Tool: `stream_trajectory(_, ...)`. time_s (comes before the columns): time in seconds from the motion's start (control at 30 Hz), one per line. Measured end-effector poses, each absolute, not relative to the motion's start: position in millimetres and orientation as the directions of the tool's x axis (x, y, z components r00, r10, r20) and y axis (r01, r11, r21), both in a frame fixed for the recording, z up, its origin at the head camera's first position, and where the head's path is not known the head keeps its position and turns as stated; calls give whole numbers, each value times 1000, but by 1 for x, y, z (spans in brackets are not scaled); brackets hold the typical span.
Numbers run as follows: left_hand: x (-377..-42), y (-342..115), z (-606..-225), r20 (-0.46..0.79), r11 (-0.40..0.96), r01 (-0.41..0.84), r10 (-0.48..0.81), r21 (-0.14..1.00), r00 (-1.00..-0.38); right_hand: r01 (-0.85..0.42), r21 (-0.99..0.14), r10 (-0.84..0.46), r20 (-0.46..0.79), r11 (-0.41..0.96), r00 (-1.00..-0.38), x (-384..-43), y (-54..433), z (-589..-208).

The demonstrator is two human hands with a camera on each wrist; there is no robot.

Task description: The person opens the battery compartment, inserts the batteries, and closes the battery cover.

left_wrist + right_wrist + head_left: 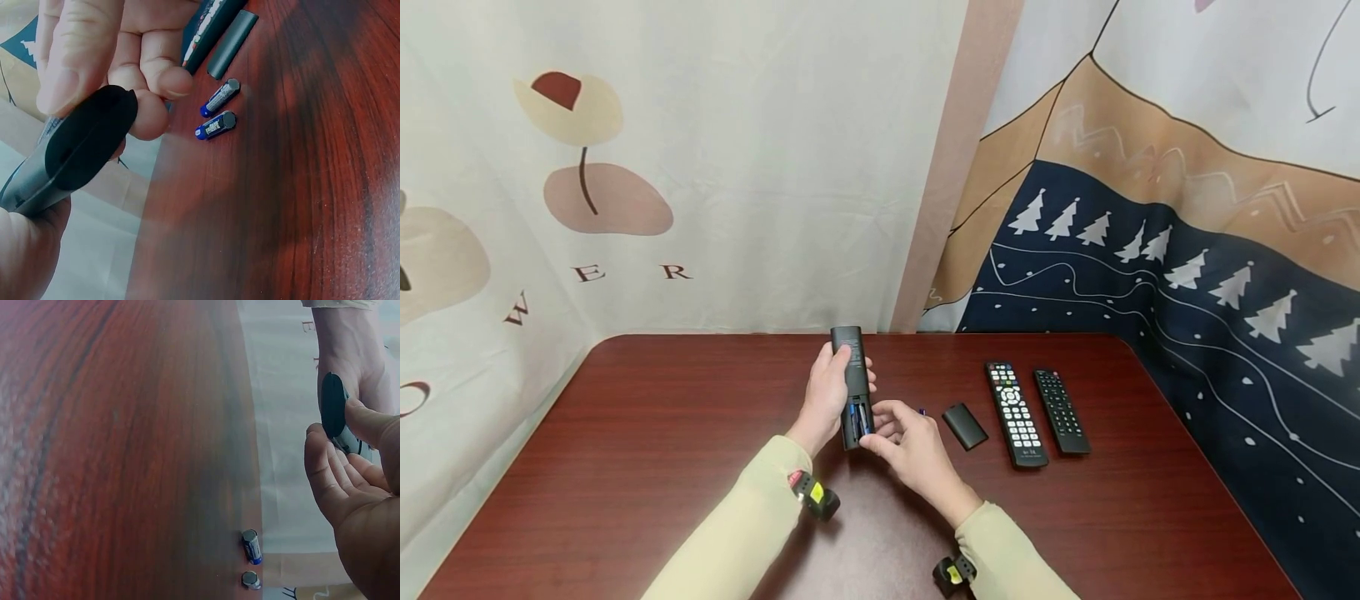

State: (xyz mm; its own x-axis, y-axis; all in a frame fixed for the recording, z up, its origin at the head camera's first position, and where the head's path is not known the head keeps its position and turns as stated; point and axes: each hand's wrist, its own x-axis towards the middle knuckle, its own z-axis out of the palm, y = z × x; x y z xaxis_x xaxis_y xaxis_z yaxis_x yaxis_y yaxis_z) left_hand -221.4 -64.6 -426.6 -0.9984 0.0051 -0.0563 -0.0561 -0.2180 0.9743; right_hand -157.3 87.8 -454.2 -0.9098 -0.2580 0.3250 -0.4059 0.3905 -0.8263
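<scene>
My left hand [826, 393] grips a black remote control [854, 379] back side up, its battery compartment uncovered. Blue batteries [856, 417] show inside the compartment. At its lower end, my right hand [919, 450] has its thumb on the compartment area and its forefinger against the side edge, pinching the remote. What lies directly beneath that thumb is hidden. In the left wrist view, one loose blue-and-silver battery [222, 95] and a second battery [216, 125] lie on the table. The black battery cover [965, 426] rests right of my right hand.
Farther right lie a large black remote with white buttons [1017, 415] and a smaller black remote [1061, 412]. The reddish-brown wooden table [700, 400] meets printed curtains [775, 167] along its back edge.
</scene>
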Motion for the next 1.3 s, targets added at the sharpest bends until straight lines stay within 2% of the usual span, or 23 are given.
stream_trajectory(0.2,-221,-64,-427,-55,-211,-56,10,976,-998,-322,-874,-236,248,363,-940,-158,88,-453)
stream_trajectory(0.43,-221,-62,-427,-43,-193,-47,25,980,-999,-173,-955,-201,125,241,-972,-163,89,-454)
stream_trajectory(0.63,-220,-60,-427,-35,-189,-41,37,981,-999,-123,-972,-192,84,201,-978,-163,89,-451)
stream_trajectory(0.97,-219,-59,-430,-28,-205,-37,47,978,-999,-78,-977,-219,33,200,-975,-163,91,-452)
stream_trajectory(1.3,-219,-61,-431,-35,-208,-45,52,977,-998,-153,-934,-239,75,324,-968,-164,97,-455)
